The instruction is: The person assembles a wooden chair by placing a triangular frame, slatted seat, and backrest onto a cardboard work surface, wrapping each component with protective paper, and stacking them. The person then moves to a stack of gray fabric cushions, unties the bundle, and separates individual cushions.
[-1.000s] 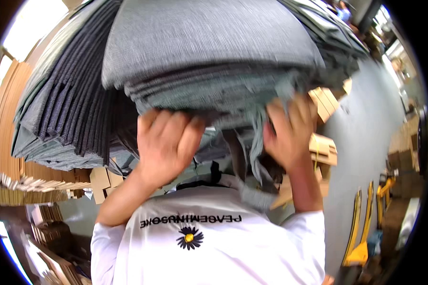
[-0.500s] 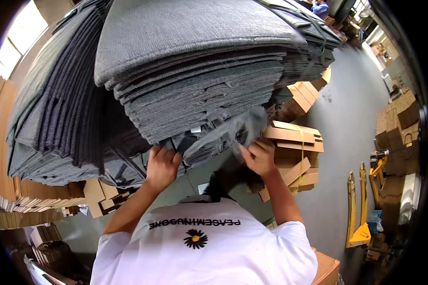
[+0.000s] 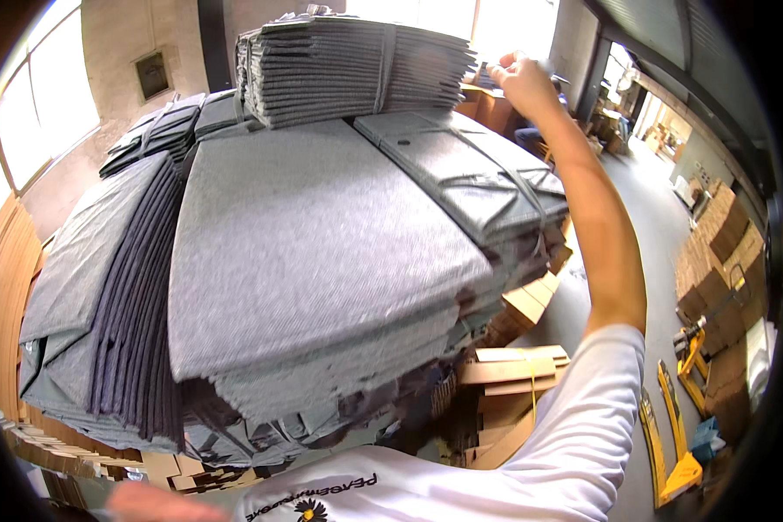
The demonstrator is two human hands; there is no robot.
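Observation:
My right hand (image 3: 527, 85) is raised at the upper right with its arm stretched out, fingers curled and pressed together. Whatever they may hold is too small or blurred to make out. Low at the left edge, my left hand (image 3: 161, 503) is smeared by motion and its fingers do not show clearly. In front of me lies a large stack of folded grey fabric pieces (image 3: 313, 252). Beside it on the right sits a strapped grey bundle (image 3: 470, 174). A further strapped bundle (image 3: 348, 74) stands on top at the back, left of my right hand.
Darker folded fabric (image 3: 135, 296) leans along the left side of the pile. Strapped cardboard pieces (image 3: 509, 374) lie at the lower right. Farther right are a yellow pallet jack (image 3: 674, 461) and stacked cardboard (image 3: 713, 239). Tall brown boards (image 3: 0, 296) stand at the far left.
Both hands have left the front lower edge of the stack. My right hand has gone up and far to the right; my left has dropped to the lower left. The view has tilted upward.

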